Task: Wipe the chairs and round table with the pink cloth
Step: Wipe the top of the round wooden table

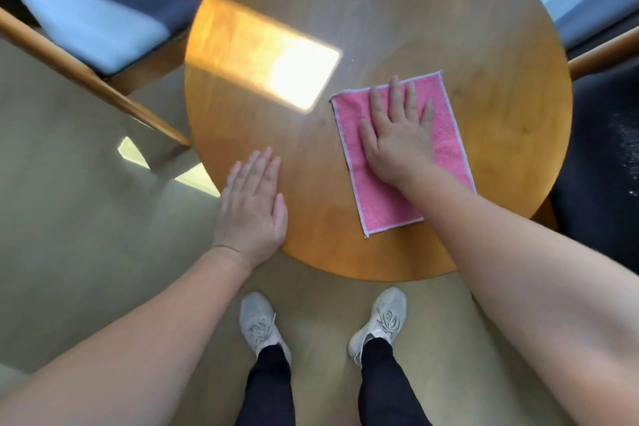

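The round wooden table (397,28) fills the middle of the view. A pink cloth (449,135) with a white hem lies flat on its right half. My right hand (397,135) presses flat on the cloth, fingers spread and pointing away from me. My left hand (254,204) rests flat on the table's near left edge with its fingers together, holding nothing. A chair (96,21) with a wooden frame and a dark blue seat stands to the left of the table. Part of another chair's wooden arm (601,52) shows at the right edge.
Bright sunlight patches fall across the table's left side. My feet in white shoes (259,322) stand on the beige floor just in front of the table. A dark surface (601,162) lies to the right of the table.
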Motion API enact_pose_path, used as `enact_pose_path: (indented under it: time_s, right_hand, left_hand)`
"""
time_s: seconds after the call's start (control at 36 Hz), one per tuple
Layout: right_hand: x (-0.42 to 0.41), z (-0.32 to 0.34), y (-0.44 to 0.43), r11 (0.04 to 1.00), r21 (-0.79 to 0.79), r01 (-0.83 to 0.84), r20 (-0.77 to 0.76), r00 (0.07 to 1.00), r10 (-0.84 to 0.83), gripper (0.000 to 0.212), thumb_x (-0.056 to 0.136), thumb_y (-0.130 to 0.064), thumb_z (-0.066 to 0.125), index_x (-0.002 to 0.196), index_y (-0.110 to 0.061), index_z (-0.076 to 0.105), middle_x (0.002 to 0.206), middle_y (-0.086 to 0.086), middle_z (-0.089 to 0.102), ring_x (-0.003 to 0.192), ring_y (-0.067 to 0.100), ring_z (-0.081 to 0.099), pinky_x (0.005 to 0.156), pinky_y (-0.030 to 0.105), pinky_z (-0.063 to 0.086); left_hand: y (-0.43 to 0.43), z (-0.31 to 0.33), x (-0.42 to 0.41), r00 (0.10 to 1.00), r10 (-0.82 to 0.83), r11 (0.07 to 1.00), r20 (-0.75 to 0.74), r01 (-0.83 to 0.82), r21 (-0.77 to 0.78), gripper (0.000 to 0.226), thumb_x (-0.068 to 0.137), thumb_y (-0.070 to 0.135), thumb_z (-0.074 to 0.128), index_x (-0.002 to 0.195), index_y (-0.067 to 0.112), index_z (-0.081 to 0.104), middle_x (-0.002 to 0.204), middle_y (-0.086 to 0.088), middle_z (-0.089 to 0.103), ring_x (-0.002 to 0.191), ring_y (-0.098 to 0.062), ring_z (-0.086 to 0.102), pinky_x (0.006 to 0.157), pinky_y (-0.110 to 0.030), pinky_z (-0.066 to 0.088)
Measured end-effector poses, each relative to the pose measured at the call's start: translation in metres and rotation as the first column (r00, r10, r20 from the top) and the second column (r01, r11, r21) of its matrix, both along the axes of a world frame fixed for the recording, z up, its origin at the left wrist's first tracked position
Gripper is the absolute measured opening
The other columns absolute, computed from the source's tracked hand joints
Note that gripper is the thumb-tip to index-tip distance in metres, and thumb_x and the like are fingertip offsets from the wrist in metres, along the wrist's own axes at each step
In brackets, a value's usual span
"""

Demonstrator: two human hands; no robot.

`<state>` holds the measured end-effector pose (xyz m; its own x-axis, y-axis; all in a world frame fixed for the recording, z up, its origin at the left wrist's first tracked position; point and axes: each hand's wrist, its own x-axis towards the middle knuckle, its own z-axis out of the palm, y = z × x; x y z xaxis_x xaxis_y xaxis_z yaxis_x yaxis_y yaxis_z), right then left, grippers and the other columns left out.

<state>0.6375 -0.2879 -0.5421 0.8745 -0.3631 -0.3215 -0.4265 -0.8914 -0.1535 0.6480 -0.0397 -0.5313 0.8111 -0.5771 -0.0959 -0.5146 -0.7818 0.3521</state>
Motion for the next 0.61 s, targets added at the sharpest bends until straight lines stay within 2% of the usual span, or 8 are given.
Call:
enact_pose_path:
  time_s: [0.11, 0.22, 0.33, 0.42, 0.44, 0.56, 0.61]
  right_hand:
    - [-0.009, -0.003, 0.018, 0.998, -0.052, -0.021, -0.010, 1.000, 0.020, 0.063, 0.100, -0.051, 0.011, 0.156, -0.024, -0.001, 0.162, 0.012, -0.012, 0.149, 0.031, -0.014, 0.119, 0.053, -0.008]
    - [-0.038, 0.002, 0.046, 0.997, -0.052, 0.049, -0.057, 0.997, -0.052, 0.062, 0.100, -0.051, 0.013, 0.155, -0.027, -0.003, 0.161, 0.014, -0.016, 0.148, 0.031, -0.019, 0.118, 0.051, -0.011]
    - [-0.071, 0.002, 0.073, 1.000, -0.006, -0.002, -0.105, 0.994, 0.002, 0.065, 0.096, -0.055, 0.002, 0.153, -0.028, -0.012, 0.160, 0.010, -0.021, 0.145, 0.029, -0.026, 0.117, 0.051, -0.017]
    - [-0.094, 0.005, 0.101, 0.994, 0.034, -0.104, -0.111, 0.988, 0.107, 0.063, 0.096, -0.056, -0.001, 0.151, -0.028, -0.013, 0.158, 0.009, -0.023, 0.144, 0.029, -0.027, 0.117, 0.050, -0.017]
    - [-0.102, 0.004, 0.110, 0.989, 0.041, -0.142, -0.115, 0.983, 0.146, 0.061, 0.097, -0.055, 0.000, 0.151, -0.028, -0.010, 0.159, 0.009, -0.020, 0.145, 0.030, -0.024, 0.117, 0.051, -0.014]
    - [-0.115, 0.002, 0.129, 0.983, 0.053, -0.175, -0.128, 0.975, 0.180, 0.058, 0.101, -0.051, 0.013, 0.151, -0.021, 0.019, 0.158, 0.013, 0.015, 0.148, 0.032, 0.010, 0.114, 0.055, 0.010]
    - [-0.112, 0.003, 0.126, 0.978, 0.022, -0.209, -0.140, 0.968, 0.210, 0.058, 0.100, -0.053, 0.014, 0.151, -0.025, 0.018, 0.159, 0.011, 0.010, 0.148, 0.033, 0.007, 0.115, 0.053, 0.006]
  left_hand:
    - [0.037, 0.006, 0.006, 0.999, 0.026, 0.990, -0.018, -0.023, 0.136, 0.059, 0.088, 0.028, 0.031, 0.138, 0.001, 0.045, 0.148, -0.013, 0.039, 0.138, -0.025, 0.032, 0.118, -0.026, -0.004]
    - [0.055, 0.007, 0.009, 0.998, -0.023, 0.974, -0.051, 0.034, 0.224, 0.059, 0.090, 0.031, 0.028, 0.140, 0.003, 0.043, 0.151, -0.011, 0.035, 0.140, -0.021, 0.027, 0.117, -0.025, -0.006]
    - [0.059, 0.005, 0.011, 0.993, -0.053, 0.971, -0.101, 0.075, 0.226, 0.063, 0.091, 0.035, 0.020, 0.145, 0.005, 0.034, 0.154, -0.006, 0.024, 0.142, -0.013, 0.018, 0.115, -0.022, -0.013]
    - [0.062, 0.003, 0.013, 0.992, -0.068, 0.977, -0.111, 0.089, 0.195, 0.066, 0.089, 0.037, 0.015, 0.146, 0.006, 0.029, 0.154, -0.002, 0.018, 0.139, -0.006, 0.010, 0.112, -0.018, -0.016]
    - [0.063, 0.003, 0.014, 0.991, -0.067, 0.979, -0.114, 0.088, 0.186, 0.067, 0.088, 0.037, 0.015, 0.146, 0.007, 0.029, 0.154, -0.001, 0.018, 0.138, -0.006, 0.009, 0.112, -0.017, -0.017]
    - [0.065, 0.006, 0.021, 0.986, -0.072, 0.982, -0.148, 0.097, 0.165, 0.066, 0.087, 0.033, 0.016, 0.148, 0.012, 0.029, 0.155, 0.003, 0.017, 0.142, -0.006, 0.010, 0.112, -0.018, -0.014]
    - [0.066, 0.007, 0.027, 0.981, -0.094, 0.977, -0.170, 0.124, 0.176, 0.063, 0.087, 0.027, 0.021, 0.148, 0.015, 0.029, 0.156, 0.004, 0.017, 0.144, -0.010, 0.014, 0.113, -0.023, -0.008]
